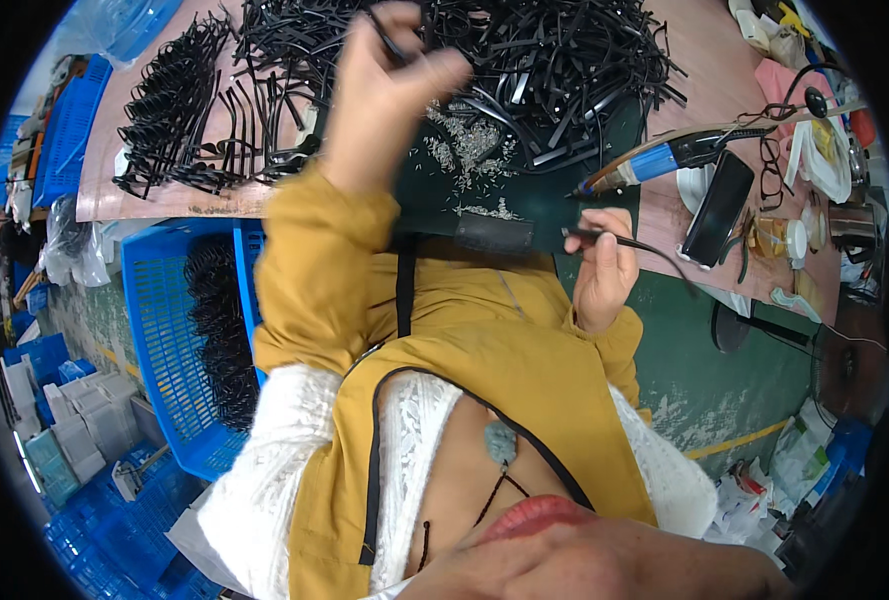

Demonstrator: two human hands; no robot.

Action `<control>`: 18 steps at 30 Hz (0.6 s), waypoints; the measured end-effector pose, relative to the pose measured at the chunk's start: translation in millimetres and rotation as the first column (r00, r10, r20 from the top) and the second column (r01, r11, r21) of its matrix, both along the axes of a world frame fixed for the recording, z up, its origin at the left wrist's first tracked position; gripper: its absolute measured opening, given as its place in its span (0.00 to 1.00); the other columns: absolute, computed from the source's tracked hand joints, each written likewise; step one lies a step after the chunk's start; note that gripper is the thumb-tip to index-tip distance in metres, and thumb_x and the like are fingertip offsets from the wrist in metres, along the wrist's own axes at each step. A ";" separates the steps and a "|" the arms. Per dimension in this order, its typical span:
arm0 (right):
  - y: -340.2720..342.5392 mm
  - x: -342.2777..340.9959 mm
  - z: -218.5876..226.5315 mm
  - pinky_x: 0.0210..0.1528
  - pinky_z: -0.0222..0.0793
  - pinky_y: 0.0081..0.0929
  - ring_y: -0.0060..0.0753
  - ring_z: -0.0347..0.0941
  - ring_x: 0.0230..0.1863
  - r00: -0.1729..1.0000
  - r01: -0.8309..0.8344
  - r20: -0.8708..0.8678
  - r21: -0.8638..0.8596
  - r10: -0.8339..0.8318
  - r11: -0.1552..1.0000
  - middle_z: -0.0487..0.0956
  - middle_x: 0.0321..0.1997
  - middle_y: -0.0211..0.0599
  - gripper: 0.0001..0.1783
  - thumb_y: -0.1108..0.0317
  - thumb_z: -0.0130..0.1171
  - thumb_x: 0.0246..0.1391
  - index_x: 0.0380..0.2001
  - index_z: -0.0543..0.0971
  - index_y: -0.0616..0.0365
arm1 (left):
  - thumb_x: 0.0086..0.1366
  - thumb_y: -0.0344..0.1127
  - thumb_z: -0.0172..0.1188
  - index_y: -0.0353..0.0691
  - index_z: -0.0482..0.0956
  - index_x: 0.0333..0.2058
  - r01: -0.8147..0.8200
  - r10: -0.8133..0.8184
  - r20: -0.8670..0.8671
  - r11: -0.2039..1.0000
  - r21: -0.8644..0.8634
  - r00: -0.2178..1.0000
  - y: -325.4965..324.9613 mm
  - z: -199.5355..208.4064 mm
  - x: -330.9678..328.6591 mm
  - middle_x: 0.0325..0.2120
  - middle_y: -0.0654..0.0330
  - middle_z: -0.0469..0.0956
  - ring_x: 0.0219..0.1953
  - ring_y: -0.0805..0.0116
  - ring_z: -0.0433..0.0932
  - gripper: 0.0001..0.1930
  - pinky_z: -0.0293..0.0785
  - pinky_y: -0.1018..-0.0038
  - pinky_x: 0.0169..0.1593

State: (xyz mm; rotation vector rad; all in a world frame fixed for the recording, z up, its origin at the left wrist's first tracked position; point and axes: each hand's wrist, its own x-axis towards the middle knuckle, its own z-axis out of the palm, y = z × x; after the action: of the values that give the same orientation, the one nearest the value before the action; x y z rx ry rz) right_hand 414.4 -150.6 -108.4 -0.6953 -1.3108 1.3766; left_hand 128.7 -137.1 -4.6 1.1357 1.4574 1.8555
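Note:
My right hand (pixel 604 262) pinches a slim black eyeglass temple (pixel 654 252) near one end. Its long, curved tail reaches out to the right, over the table's near edge. Raised over a big heap of black eyeglass temples (pixel 584 80), my left hand (pixel 394 75) is smeared by motion. A dark strip shows among its fingers, but whether they grip it is unclear. Between my hands, tiny silvery pieces (pixel 469 150) lie scattered on a dark green mat (pixel 554 205). A small dark block (pixel 494 235) sits at the mat's near edge.
Rows of black eyeglass frames (pixel 169 110) stand at the left. A blue-handled corded tool (pixel 649 163) points toward my right hand, with a black phone (pixel 716 208) beyond. Below the table's left side, a blue basket (pixel 154 330) holds more black frames. Blue crates (pixel 134 530) are stacked lower left.

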 end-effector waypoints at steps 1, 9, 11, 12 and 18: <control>1.4 -6.6 1.9 0.41 0.72 0.24 0.28 0.73 0.38 0.999 -0.016 0.052 0.062 0.013 0.998 0.71 0.46 0.39 0.12 0.71 0.50 0.70 0.46 0.80 0.68 | 0.60 0.28 0.72 0.40 0.70 0.41 0.028 -0.027 0.105 1.000 -0.010 0.994 -15.4 -22.0 24.9 0.29 0.70 0.69 0.31 0.79 0.73 0.18 0.73 0.80 0.38; 4.0 -51.6 -10.1 0.39 0.78 0.20 0.22 0.78 0.37 0.941 -0.043 0.334 -0.023 0.048 0.999 0.80 0.43 0.36 0.04 0.81 0.60 0.63 0.41 0.79 0.70 | 0.75 0.21 0.48 0.37 0.60 0.51 0.050 -0.085 0.157 0.976 0.214 0.984 -105.5 -144.0 81.0 0.37 0.57 0.73 0.48 0.66 0.79 0.11 0.74 0.63 0.61; 5.1 -57.4 -13.4 0.38 0.77 0.20 0.21 0.78 0.37 0.892 -0.179 0.416 -0.030 0.175 0.983 0.80 0.43 0.37 0.06 0.80 0.61 0.63 0.42 0.79 0.70 | 0.68 0.14 0.56 0.38 0.58 0.58 0.142 -0.174 0.158 0.970 0.196 0.972 -125.8 -150.1 78.0 0.47 0.52 0.74 0.59 0.55 0.77 0.25 0.70 0.60 0.66; 4.6 -61.0 -15.1 0.39 0.77 0.19 0.21 0.78 0.37 0.885 -0.191 0.417 -0.083 0.208 0.978 0.81 0.43 0.36 0.06 0.80 0.62 0.62 0.42 0.79 0.69 | 0.65 0.14 0.59 0.38 0.58 0.58 0.116 -0.142 0.248 0.986 0.115 0.958 -134.7 -153.3 77.4 0.48 0.52 0.74 0.60 0.54 0.77 0.28 0.70 0.60 0.66; 6.6 -72.5 -25.1 0.36 0.78 0.17 0.18 0.79 0.32 0.933 -0.130 0.309 -0.190 0.185 0.973 0.82 0.39 0.35 0.07 0.81 0.63 0.59 0.41 0.81 0.67 | 0.58 0.19 0.73 0.38 0.61 0.58 0.161 -0.172 0.064 0.976 0.146 0.983 -144.9 -179.7 79.8 0.48 0.51 0.75 0.59 0.53 0.78 0.34 0.72 0.53 0.66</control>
State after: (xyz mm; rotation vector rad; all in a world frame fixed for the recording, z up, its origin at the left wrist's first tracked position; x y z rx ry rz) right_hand 341.9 -144.0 -133.6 -0.9808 -1.5498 1.5619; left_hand 208.4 -282.1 -184.3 1.1998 1.1667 1.8854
